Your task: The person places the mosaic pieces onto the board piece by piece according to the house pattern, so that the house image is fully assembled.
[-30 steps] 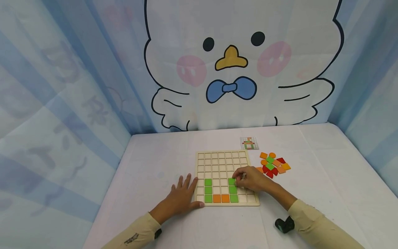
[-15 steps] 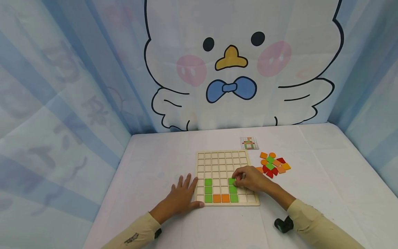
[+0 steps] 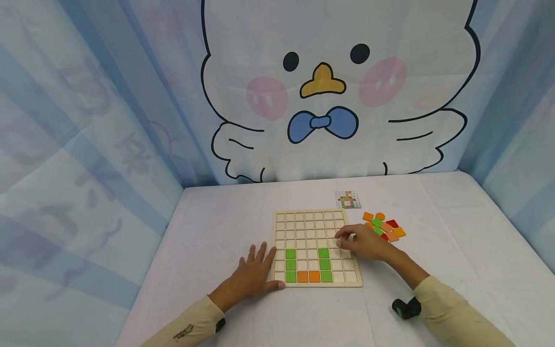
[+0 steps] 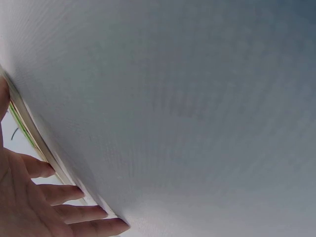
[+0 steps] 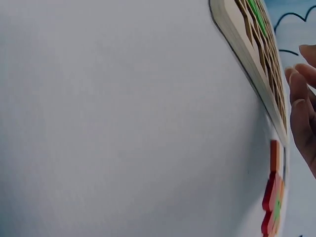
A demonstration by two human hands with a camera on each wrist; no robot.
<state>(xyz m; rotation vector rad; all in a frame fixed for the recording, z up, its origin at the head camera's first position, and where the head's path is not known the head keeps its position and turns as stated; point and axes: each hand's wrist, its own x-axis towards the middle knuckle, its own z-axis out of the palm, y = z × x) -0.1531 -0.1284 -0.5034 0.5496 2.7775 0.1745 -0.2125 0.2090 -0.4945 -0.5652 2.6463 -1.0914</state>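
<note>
A wooden grid board (image 3: 303,243) lies on the table. Green tiles (image 3: 324,264) fill two short columns in its lower rows, and two orange tiles (image 3: 308,276) sit between them at the bottom. My left hand (image 3: 249,277) rests with spread fingers along the board's left edge, thumb at the lower corner; the left wrist view shows this hand (image 4: 39,207) against the rim. Over the board's right side hovers my right hand (image 3: 364,242), its fingers loosely bent with no tile visible between them. The right wrist view shows these fingers (image 5: 301,98) above the board (image 5: 256,64).
Right of the board lies a loose pile of red, orange and green tiles (image 3: 386,226), partly behind my right hand. A small pattern card (image 3: 348,199) lies behind the board. A printed curtain (image 3: 321,159) stands along the table's back edge.
My right hand has lifted off the upper green tile in the right column and moved right, away from it. That tile now shows fully. My left hand has stayed put.
</note>
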